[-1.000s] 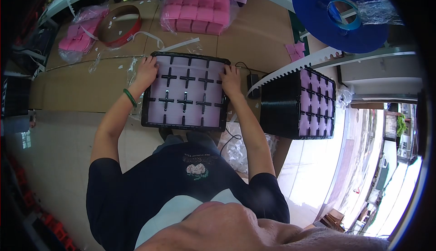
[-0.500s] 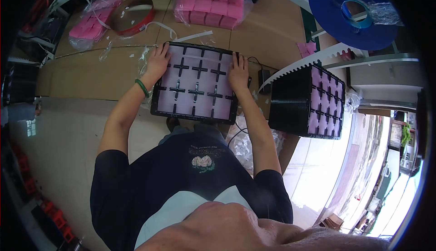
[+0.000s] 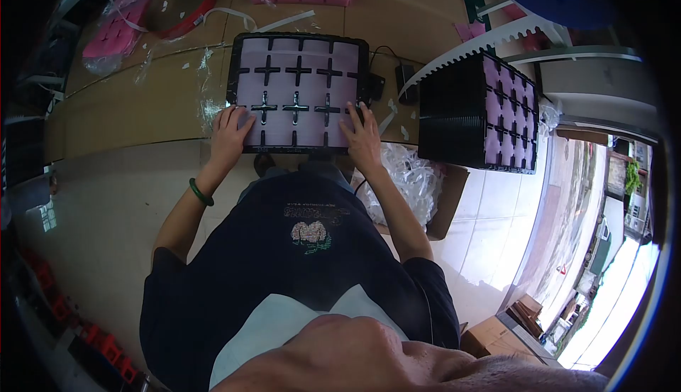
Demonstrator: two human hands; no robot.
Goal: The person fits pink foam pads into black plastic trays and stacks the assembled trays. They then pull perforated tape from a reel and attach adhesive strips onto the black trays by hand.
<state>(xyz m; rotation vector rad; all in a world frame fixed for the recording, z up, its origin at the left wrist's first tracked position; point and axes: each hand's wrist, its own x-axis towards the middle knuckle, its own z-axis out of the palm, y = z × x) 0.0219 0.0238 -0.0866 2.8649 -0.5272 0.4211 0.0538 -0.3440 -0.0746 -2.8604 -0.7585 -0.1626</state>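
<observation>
In the head view, the black tray [image 3: 296, 92] with pale pink lining and cross-shaped dividers lies at the near edge of the counter [image 3: 167, 119]. The left hand [image 3: 230, 133] and right hand [image 3: 363, 135] rest at its near corners, fingers slightly spread, not closed around it. A tray stack [image 3: 454, 112] stands to the right; a red ring [image 3: 206, 12] lies beyond, to the left.

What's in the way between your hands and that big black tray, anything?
Nothing I can see: the left hand and right hand both have fingers on the sides of the black tray, with nothing visible in between.
</observation>
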